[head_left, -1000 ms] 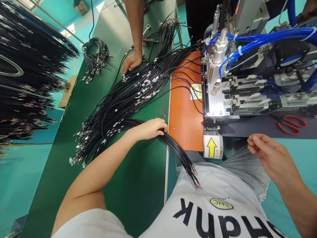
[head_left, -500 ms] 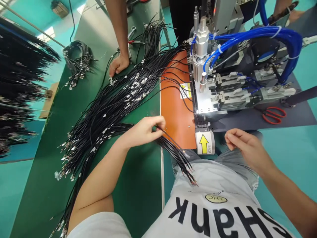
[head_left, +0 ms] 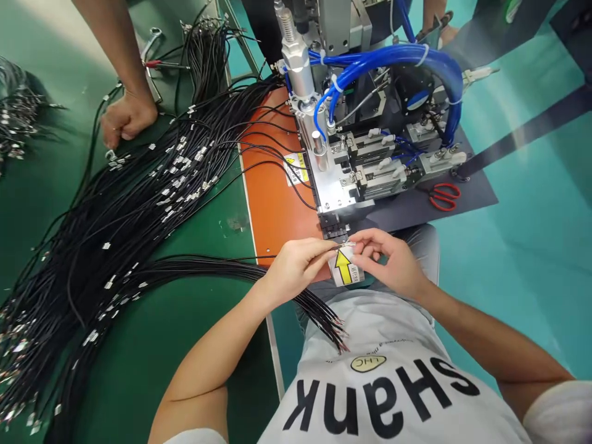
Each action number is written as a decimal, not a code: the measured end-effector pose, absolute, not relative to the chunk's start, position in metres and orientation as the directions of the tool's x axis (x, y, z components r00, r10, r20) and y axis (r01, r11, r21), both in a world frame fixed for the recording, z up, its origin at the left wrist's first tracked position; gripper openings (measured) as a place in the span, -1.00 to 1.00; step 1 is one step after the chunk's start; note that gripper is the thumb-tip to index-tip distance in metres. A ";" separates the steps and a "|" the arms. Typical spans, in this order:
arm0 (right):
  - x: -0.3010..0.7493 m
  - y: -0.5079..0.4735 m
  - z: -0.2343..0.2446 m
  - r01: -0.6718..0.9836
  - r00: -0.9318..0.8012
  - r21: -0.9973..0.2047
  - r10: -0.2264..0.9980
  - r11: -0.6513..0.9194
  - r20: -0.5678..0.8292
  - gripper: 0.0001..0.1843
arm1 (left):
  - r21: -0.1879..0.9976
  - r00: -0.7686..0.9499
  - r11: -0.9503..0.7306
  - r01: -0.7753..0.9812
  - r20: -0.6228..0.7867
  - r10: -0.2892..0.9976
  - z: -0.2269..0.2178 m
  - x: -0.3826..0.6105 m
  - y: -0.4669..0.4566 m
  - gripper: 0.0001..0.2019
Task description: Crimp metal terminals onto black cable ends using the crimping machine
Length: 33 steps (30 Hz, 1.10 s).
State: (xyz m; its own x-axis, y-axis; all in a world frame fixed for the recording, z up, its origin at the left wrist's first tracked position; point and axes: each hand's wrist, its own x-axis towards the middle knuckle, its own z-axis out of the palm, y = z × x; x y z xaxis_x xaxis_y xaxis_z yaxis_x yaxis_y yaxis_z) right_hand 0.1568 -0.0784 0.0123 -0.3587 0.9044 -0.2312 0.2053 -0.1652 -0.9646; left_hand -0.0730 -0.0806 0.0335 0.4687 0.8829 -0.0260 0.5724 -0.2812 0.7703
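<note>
My left hand (head_left: 305,265) pinches one black cable (head_left: 336,247) near its stripped end, over the machine's front edge. My right hand (head_left: 388,259) is at that end, its fingertips closed about the thin wire ends; the exact grip is too small to make out. Under my left wrist runs a loose bundle of black cables (head_left: 319,311), its reddish wire ends hanging over my lap. Just below my fingertips is a white label with a yellow arrow (head_left: 343,268). The machine (head_left: 328,185) stands beyond my hands, with several cables leading into its left side.
A large heap of black cables with white tags (head_left: 139,197) covers much of the green table (head_left: 185,357). Another person's hand (head_left: 129,117) rests beside it. Red-handled scissors (head_left: 444,196) lie right of the machine. A wrench (head_left: 152,40) lies at the back.
My left hand has brought a single cable from the bundle to the machine's front edge. My right hand has moved left to meet its end. The view has shifted right.
</note>
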 end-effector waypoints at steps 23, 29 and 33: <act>0.161 -0.061 0.014 -0.013 -0.305 -0.936 0.893 -0.351 -0.330 -0.81 | 0.835 0.325 -0.140 0.532 -0.049 0.944 0.028 -0.041 -0.078 -0.85; 0.153 -0.059 0.002 -0.013 -0.311 -0.933 0.888 -0.360 -0.338 -0.80 | 0.880 0.279 -0.055 0.472 -0.090 0.956 0.025 -0.044 -0.081 -0.85; 0.145 -0.065 -0.004 0.076 -0.254 -0.958 0.924 -0.275 -0.285 -0.81 | 0.924 0.254 0.037 0.381 -0.143 0.957 0.024 -0.047 -0.083 -0.86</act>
